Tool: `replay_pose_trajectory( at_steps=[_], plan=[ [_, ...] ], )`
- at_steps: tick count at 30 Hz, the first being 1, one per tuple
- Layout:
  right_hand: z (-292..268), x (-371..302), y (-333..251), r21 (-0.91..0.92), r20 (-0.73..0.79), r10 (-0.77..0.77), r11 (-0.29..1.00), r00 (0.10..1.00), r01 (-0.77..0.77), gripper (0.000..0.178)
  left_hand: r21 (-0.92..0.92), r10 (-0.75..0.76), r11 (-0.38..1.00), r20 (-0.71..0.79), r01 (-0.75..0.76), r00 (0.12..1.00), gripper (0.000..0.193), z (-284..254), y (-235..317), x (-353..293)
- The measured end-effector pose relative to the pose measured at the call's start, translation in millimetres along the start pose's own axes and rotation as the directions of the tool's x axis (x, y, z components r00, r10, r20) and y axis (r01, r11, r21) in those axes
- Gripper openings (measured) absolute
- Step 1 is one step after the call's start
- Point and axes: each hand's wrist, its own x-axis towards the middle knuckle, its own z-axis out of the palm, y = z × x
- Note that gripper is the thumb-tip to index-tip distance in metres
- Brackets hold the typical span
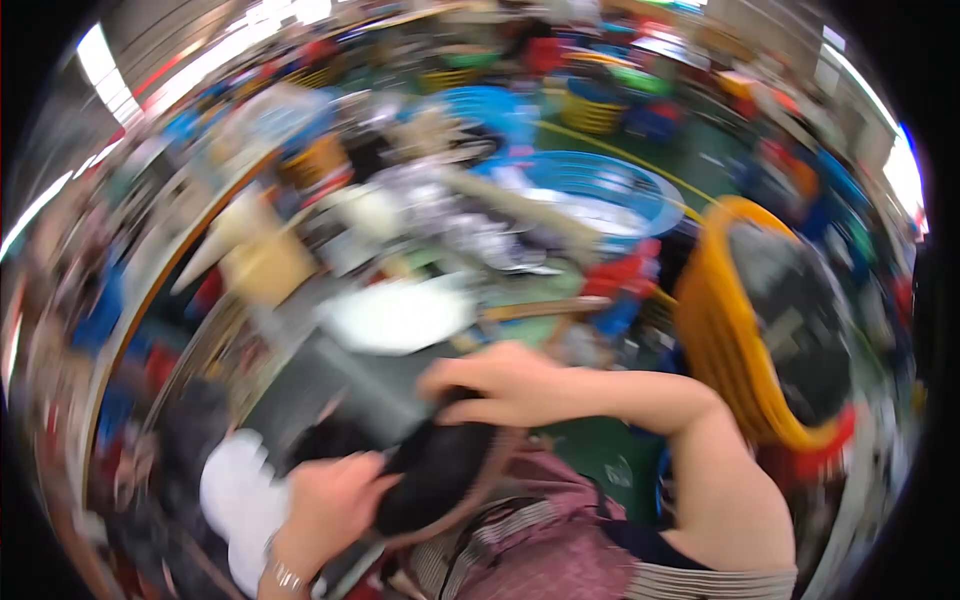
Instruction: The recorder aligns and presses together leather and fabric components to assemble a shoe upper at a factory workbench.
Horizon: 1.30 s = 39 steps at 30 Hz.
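Close to my body, I hold a black, shoe-shaped piece (435, 480) with a brownish edge along its lower side; blur hides its exact kind. My left hand (335, 505) has its fingers curled against the piece's left end, a metal band on the wrist. Reaching across from the right, my right hand (505, 385) grips the top of the piece with thumb and fingers. Just beyond lies a dark grey flat surface (340, 385) with a white rounded sheet (400, 315) at its far side. White lobed pieces (240, 500) sit beside my left wrist.
An orange-yellow basket (700, 310) of dark pieces stands tilted at the right. Blue baskets (600, 175) are farther off. Clear plastic-wrapped items (470, 220) and a beige block (265, 265) crowd the work area. A long brown-edged rail (150, 300) curves along the left.
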Motion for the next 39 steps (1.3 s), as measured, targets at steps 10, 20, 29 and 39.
replay_pose_trajectory(
  at_steps=[10, 20, 29, 39],
  plan=[
    [-138, -190, 59, -0.118, -0.911, 0.145, 0.805, 0.386, -0.581, 0.054, -0.101, -0.022, 0.994, 0.087, 0.031, 0.996, 0.01, 10, -39, 61],
    [-264, -494, 168, 0.538, -0.841, 0.119, 0.271, -0.527, -0.798, 0.056, -0.235, -0.266, 0.938, -0.011, 0.256, 0.964, 0.017, 52, -95, 61],
    [-287, -350, 229, 0.422, -0.823, 0.161, -0.469, -0.544, -0.776, 0.074, -0.188, -0.292, 0.944, -0.081, 0.273, 0.953, 0.014, 69, -83, 70],
    [-291, -417, 190, 0.58, -0.804, 0.037, -0.172, -0.593, -0.796, 0.046, -0.293, -0.367, 0.899, -0.094, 0.326, 0.925, 0.01, 52, -85, 35]
  ],
)
